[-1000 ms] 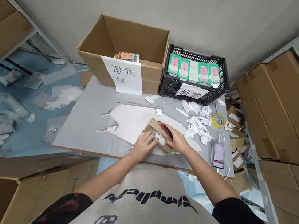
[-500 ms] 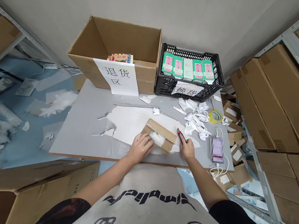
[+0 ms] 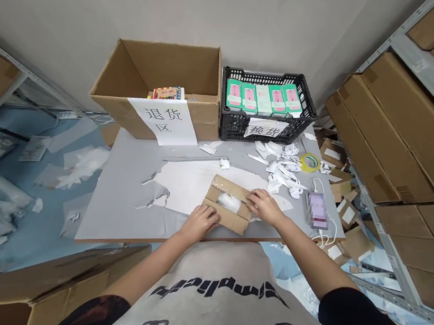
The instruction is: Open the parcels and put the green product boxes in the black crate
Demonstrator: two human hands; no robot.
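Observation:
A flat cardboard parcel lies on a white sheet near the front of the grey table. A white, soft-looking item shows through its opening. My left hand grips the parcel's lower left corner. My right hand holds its right end, with the fingers over the flaps. The red cutter seen earlier does not show, and I cannot tell whether my right hand hides it.
At the back stand a cardboard carton with a paper sign and a black plastic crate of green boxes. Crumpled white paper, a tape roll and a phone lie to the right. Cartons fill the shelves alongside.
My right hand has moved from beside the parcel onto its right end, and the red cutter no longer shows. The parcel sits straighter, and the view has shifted.

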